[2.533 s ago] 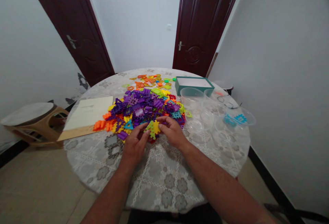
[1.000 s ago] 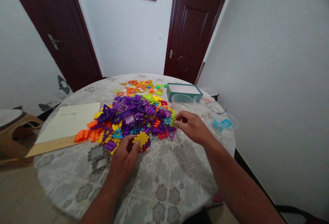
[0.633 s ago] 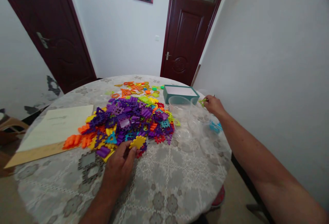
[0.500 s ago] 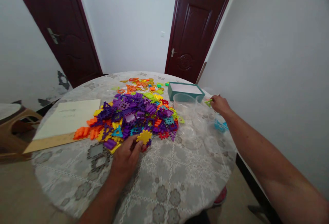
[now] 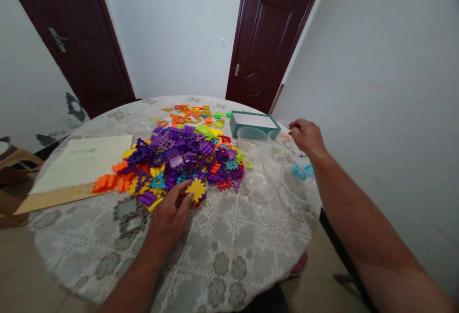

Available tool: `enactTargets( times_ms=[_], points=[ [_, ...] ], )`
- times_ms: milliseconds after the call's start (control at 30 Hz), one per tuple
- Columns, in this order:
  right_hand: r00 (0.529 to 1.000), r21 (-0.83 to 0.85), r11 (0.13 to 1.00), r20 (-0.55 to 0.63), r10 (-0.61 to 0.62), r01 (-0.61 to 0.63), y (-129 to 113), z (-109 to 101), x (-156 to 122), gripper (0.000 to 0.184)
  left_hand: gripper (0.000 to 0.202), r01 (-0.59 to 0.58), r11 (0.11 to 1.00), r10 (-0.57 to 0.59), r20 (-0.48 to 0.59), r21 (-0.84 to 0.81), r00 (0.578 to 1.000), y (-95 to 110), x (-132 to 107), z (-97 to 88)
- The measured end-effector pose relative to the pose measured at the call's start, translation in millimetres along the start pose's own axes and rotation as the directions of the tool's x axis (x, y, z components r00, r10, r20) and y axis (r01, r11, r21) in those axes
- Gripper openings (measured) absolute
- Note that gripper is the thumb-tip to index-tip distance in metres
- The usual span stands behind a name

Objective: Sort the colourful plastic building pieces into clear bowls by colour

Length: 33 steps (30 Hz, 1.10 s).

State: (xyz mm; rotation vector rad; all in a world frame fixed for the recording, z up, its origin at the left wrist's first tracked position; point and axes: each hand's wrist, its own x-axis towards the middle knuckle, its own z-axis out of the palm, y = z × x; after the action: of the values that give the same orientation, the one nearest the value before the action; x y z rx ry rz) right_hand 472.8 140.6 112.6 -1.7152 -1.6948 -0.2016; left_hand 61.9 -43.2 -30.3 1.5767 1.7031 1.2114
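My left hand pinches a yellow notched building piece at the near edge of a mixed heap. Purple building pieces make up most of that heap, with orange, yellow, blue, green and red ones among them. Over on the right, my right hand hovers above the clear plastic tubs, fingers loosely bent and nothing visible in them. Below it, a light green piece shows through the wall of a clear tub. A nearer clear tub has blue pieces by its far rim.
A green open box stands behind the tubs. Orange pieces lie in a flat group at the far side. Grey pieces rest at the near left, beside a cream sheet and a wooden ruler. Patterned cloth covers the round table.
The green piece has left my right hand and now appears in the tub. That hand has lifted slightly. My left hand still holds the yellow piece. The whole view has shifted a little.
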Motion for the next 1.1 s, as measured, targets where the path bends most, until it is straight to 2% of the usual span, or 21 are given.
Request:
enactTargets(
  times_ms=[33, 100, 167, 200, 267, 367, 467, 567, 633, 700, 800, 867, 967, 1100],
  points=[
    [1.0, 0.104, 0.994, 0.007, 0.024, -0.025, -7, -6, -8, 0.026, 0.049, -0.01, 1.0, 0.01, -0.005, 0.005, 1.0, -1, 0, 0.1],
    [0.995, 0.323, 0.944, 0.092, 0.034, -0.062, -26, -14, -33, 0.024, 0.048, -0.03, 1.0, 0.03, -0.004, 0.006, 1.0, -1, 0, 0.7],
    [0.968, 0.481, 0.873, 0.245, -0.051, -0.076, -54, -16, -68, 0.023, 0.046, -0.056, 0.998, 0.055, 0.028, 0.005, 0.998, -2, -2, 1.9],
    [0.936, 0.51, 0.857, 0.331, -0.12, -0.071, -70, -15, -89, 0.024, 0.045, -0.073, 0.997, 0.072, 0.051, 0.003, 0.996, -2, -3, 2.5],
    [0.841, 0.549, 0.836, 0.457, -0.289, -0.011, -103, -8, -129, 0.026, 0.041, -0.115, 0.993, 0.114, 0.103, 0.003, 0.988, -3, -4, 3.5],
    [0.732, 0.628, 0.775, 0.492, -0.47, 0.075, -142, 12, -175, 0.027, 0.034, -0.2, 0.98, 0.196, 0.174, 0.006, 0.965, -2, -8, 3.4],
    [0.712, 0.647, 0.759, 0.498, -0.495, 0.075, -159, 31, -199, 0.019, 0.031, -0.257, 0.966, 0.255, 0.234, -0.02, 0.938, 3, -11, 2.5],
    [0.718, 0.63, 0.775, 0.523, -0.46, 0.037, -157, 39, -207, 0.012, 0.029, -0.276, 0.961, 0.274, 0.257, -0.027, 0.927, 7, -13, 3.2],
    [0.712, 0.62, 0.784, 0.546, -0.442, 0.011, -150, 35, -204, 0.011, 0.028, -0.284, 0.959, 0.276, 0.244, -0.001, 0.93, 8, -13, 4.1],
    [0.732, 0.593, 0.805, 0.54, -0.415, 0.019, -141, 26, -193, 0.013, 0.027, -0.294, 0.955, 0.281, 0.193, 0.04, 0.94, 8, -13, 4.6],
    [0.829, 0.484, 0.868, 0.44, -0.346, 0.106, -122, 14, -155, 0.018, 0.025, -0.312, 0.947, 0.305, 0.086, 0.077, 0.948, 8, -13, 3.5],
    [0.897, 0.341, 0.923, 0.33, -0.293, 0.176, -108, 13, -120, 0.021, 0.025, -0.324, 0.943, 0.323, 0.023, 0.075, 0.946, 9, -13, 2.1],
    [0.945, 0.076, 0.97, 0.221, -0.241, 0.229, -87, 27, -67, 0.022, 0.024, -0.336, 0.939, 0.342, -0.075, 0.076, 0.937, 11, -14, -0.8],
    [0.951, -0.159, 0.965, 0.265, -0.16, 0.207, -71, 57, -26, 0.029, 0.025, -0.273, 0.957, 0.289, -0.262, 0.094, 0.921, 13, -16, -10.5]
  ],
)
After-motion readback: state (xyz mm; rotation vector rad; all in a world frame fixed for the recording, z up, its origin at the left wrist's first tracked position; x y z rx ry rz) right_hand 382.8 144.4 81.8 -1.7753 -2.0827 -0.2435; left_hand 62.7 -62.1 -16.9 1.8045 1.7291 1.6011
